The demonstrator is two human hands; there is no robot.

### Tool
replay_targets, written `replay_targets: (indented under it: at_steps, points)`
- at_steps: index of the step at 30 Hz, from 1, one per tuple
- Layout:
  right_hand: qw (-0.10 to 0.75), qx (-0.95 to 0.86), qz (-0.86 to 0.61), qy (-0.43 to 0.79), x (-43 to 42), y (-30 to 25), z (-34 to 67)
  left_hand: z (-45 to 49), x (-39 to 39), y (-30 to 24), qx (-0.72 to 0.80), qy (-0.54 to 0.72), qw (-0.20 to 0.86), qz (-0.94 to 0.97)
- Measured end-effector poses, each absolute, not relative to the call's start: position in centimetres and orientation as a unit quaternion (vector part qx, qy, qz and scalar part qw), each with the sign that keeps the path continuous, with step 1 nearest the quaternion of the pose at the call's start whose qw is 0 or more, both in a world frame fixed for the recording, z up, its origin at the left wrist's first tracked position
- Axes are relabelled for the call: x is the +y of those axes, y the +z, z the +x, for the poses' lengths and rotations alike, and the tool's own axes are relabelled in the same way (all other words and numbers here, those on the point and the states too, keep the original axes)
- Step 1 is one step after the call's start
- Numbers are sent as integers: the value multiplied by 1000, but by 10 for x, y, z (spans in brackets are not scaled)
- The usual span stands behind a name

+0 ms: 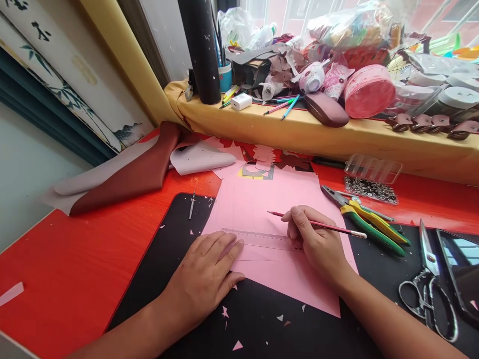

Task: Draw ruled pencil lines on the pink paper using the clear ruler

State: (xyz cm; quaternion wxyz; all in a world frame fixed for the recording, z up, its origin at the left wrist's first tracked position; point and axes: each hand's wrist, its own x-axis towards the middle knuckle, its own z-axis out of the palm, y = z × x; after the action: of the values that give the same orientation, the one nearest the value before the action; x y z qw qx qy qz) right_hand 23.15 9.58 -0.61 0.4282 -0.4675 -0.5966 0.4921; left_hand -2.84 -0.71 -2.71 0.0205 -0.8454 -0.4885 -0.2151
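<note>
A pink paper sheet (269, 204) lies on a black cutting mat (179, 289). A clear plastic ruler (258, 238) rests across the sheet. My left hand (204, 276) lies flat with its fingers stretched out, pressing the ruler's left end and the paper. My right hand (318, 242) is closed round a red pencil (337, 229), held nearly level, its tip pointing left just above the paper, past the ruler's right end.
Green-handled pliers (368, 222), scissors (430, 284) and a phone (458, 264) lie to the right. A craft knife (192, 204) sits at the mat's upper left. A box of metal rings (370, 189) stands behind. The yellow sill (299, 129) is piled with clutter. Brown sheets (127, 174) lie on the left.
</note>
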Motion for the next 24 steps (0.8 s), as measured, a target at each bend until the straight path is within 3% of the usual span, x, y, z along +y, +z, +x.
replay_targets:
  at_steps: [6, 14, 24]
  points:
    - [430, -582, -472, 504, 97, -5, 230, -32, -4, -28, -515, -224, -28, -827]
    - [461, -593, -484, 448, 96, -3, 230, -27, 1, -24, -520, -206, -8, -829]
    - [437, -614, -481, 448, 98, -2, 231, -27, -2, -25, -509, -188, -1, -840]
